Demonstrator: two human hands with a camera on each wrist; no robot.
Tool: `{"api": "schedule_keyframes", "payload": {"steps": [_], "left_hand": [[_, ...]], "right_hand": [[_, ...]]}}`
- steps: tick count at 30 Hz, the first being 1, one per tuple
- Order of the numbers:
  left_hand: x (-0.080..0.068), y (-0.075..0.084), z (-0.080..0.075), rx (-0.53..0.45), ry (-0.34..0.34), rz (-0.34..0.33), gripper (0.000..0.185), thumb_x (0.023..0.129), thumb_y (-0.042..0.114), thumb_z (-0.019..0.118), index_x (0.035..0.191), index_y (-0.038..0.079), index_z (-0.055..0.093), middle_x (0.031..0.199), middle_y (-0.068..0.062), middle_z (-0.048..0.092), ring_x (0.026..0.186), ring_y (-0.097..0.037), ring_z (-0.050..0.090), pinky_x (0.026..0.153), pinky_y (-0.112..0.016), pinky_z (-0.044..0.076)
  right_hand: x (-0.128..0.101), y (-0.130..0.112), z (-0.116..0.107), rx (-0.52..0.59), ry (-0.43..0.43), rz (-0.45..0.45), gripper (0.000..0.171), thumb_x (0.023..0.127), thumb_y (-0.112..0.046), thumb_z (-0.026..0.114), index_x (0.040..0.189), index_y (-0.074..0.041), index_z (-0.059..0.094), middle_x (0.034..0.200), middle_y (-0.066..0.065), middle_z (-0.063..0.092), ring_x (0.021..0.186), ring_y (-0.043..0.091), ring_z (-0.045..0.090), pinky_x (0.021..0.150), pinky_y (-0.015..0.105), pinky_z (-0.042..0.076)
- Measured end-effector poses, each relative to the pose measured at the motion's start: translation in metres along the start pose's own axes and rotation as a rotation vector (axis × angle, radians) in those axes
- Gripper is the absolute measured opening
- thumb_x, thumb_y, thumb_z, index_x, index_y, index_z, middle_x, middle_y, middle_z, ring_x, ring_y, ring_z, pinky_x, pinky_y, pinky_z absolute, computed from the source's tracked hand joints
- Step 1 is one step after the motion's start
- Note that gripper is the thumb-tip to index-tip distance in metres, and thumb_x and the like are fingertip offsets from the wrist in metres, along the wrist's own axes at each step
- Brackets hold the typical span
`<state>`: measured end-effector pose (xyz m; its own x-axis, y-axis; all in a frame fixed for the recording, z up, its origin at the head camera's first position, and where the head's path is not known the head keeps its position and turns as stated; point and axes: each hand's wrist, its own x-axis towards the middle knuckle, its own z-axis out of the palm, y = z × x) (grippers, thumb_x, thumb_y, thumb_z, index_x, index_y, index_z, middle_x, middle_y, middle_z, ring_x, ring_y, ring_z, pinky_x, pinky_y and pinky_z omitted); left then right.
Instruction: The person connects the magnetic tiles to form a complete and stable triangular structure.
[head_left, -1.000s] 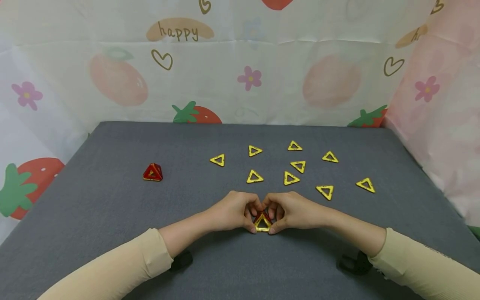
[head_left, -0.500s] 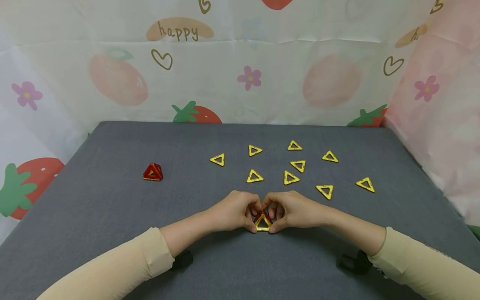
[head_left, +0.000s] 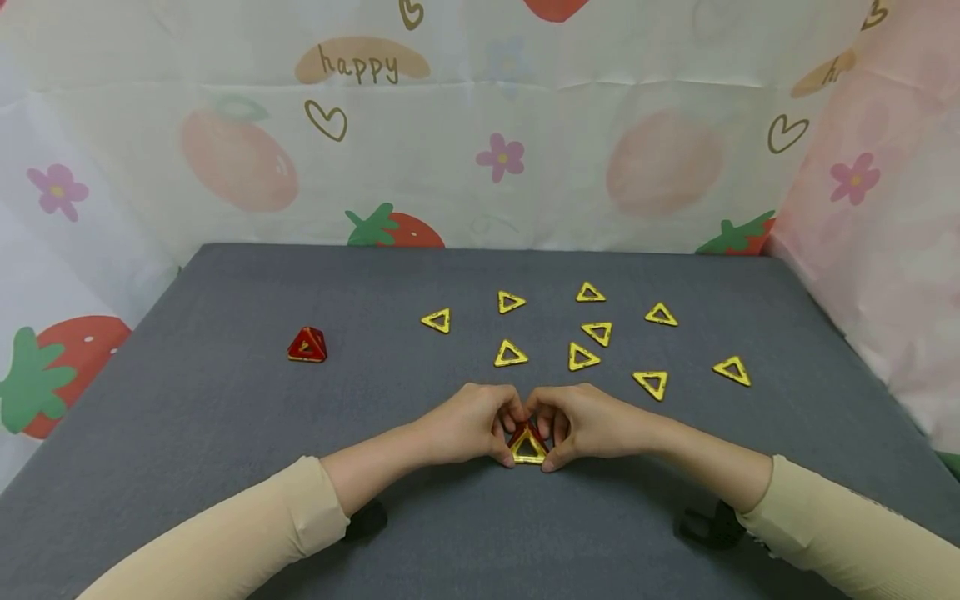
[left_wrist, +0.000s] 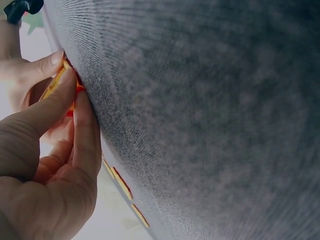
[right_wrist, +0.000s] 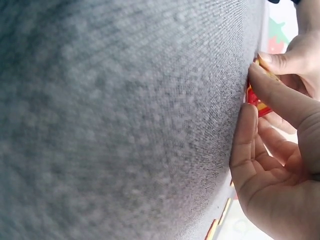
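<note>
A small pyramid of red and yellow triangle tiles [head_left: 528, 457] stands on the grey tabletop near the front middle, its yellow front face toward me. From its left side my left hand [head_left: 471, 423] pinches it between thumb and curled fingers. My right hand [head_left: 592, 422] grips the right side the same way, and the index fingers of both hands meet over the top. In the left wrist view, red and yellow edges of the pyramid [left_wrist: 55, 82] show between the fingers. The right wrist view shows a red side of it [right_wrist: 254, 96] close to the cloth. The hands hide much of its sides.
Several yellow triangle tiles, such as one tile [head_left: 651, 383] just beyond the right hand, lie flat and scattered behind the hands. A finished-looking red pyramid [head_left: 307, 345] sits on the left of the grey table [head_left: 187, 433]. A printed curtain [head_left: 555, 200] hangs behind.
The right hand's thumb and the pyramid's front have shifted very slightly to the right. Both hands keep their hold, and the other tiles lie as before.
</note>
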<state>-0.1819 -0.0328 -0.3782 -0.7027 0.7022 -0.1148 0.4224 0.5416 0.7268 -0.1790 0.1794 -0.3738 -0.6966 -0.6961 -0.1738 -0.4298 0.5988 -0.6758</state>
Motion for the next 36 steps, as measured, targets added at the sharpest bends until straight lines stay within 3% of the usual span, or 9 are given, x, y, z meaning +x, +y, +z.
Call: {"api": "schedule_keyframes", "payload": {"steps": [10,20,27,36], "left_hand": [[-0.002,0.000,-0.006,-0.014,-0.023,0.008,0.039,0.068,0.009,0.081,0.101,0.009,0.060,0.092,-0.004,0.063,0.070,-0.006,0.063,0.061,-0.019,0.051],[-0.002,-0.007,-0.021,0.004,0.008,0.025,0.037,0.067,0.011,0.082,0.098,0.009,0.063,0.093,-0.005,0.066,0.072,-0.008,0.063,0.063,-0.020,0.051],[0.004,-0.019,-0.042,-0.002,0.111,-0.041,0.036,0.072,0.012,0.079,0.104,0.009,0.062,0.096,-0.006,0.065,0.074,-0.009,0.062,0.063,-0.022,0.051],[0.016,-0.039,-0.078,0.051,0.326,-0.136,0.038,0.075,0.017,0.078,0.108,0.006,0.062,0.102,-0.011,0.066,0.085,-0.018,0.062,0.074,-0.030,0.051]], "right_hand": [[0.000,0.001,0.000,0.045,-0.008,0.012,0.047,0.069,-0.028,0.082,0.109,-0.023,0.057,0.085,-0.002,0.060,0.065,0.009,0.060,0.059,0.024,0.052],[0.000,0.001,0.001,0.039,-0.017,0.021,0.049,0.070,-0.027,0.081,0.113,-0.022,0.057,0.087,-0.002,0.059,0.066,0.009,0.060,0.060,0.024,0.051],[0.000,0.000,0.001,0.047,-0.020,0.017,0.049,0.071,-0.026,0.080,0.114,-0.022,0.058,0.087,-0.001,0.058,0.065,0.009,0.059,0.060,0.024,0.051],[0.000,0.001,0.000,0.057,-0.022,0.020,0.049,0.071,-0.025,0.080,0.114,-0.021,0.058,0.087,-0.001,0.058,0.066,0.009,0.059,0.060,0.024,0.051]]}}
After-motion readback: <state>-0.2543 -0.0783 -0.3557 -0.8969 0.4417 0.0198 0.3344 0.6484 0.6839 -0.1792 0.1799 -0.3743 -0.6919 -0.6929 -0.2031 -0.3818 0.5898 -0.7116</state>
